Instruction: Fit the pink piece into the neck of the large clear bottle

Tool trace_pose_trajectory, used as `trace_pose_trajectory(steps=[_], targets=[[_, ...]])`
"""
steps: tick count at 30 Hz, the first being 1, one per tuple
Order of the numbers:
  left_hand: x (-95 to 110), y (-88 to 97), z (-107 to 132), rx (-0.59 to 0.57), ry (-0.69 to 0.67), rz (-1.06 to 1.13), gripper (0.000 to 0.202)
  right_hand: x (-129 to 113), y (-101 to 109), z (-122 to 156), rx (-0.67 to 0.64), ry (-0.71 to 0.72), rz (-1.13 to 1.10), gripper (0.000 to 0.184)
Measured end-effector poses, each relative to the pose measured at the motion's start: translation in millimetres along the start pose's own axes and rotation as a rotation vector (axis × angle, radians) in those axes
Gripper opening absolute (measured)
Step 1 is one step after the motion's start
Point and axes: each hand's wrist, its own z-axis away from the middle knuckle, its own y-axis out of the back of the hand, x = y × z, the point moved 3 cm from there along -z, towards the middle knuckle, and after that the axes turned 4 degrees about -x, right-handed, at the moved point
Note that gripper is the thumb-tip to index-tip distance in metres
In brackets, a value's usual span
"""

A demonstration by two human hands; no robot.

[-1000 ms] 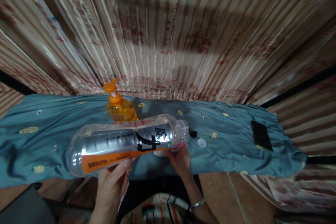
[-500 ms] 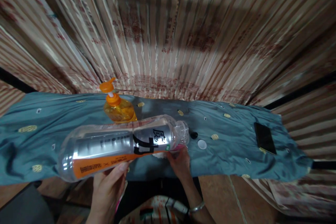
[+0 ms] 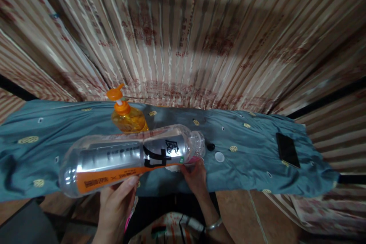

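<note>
In my left hand (image 3: 117, 202) I hold the clear bottle (image 3: 122, 160) on its side, its long axis running crosswise, neck pointing toward my right. My left thumb lies along its near side, wrist below. My right hand (image 3: 196, 179) reaches forward, fingers pinching a pink thing (image 3: 195, 159) mostly hidden beneath the neck. Beyond my left fingers stands an orange pump bottle (image 3: 130, 119).

- Large clear plastic bottle with silver-and-orange label (image 3: 122, 156) — its base end has swung further left.
- Bare left hand (image 3: 116, 198) — shifted left with it, baring more of a thin pink strip (image 3: 128, 219).
</note>
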Motion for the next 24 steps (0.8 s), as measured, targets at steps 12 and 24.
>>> trace_pose_trajectory(steps=[12, 24], targets=[[-3.0, 5.2, -6.9, -0.035, -0.037, -0.003, 0.032, -0.3, -0.3, -0.1, -0.001, 0.02, -0.009, 0.047], [-11.1, 19.4, -18.5, -0.062, -0.048, 0.017, 0.045, -2.5, -0.2, -0.6, 0.004, 0.033, -0.009, 0.048]])
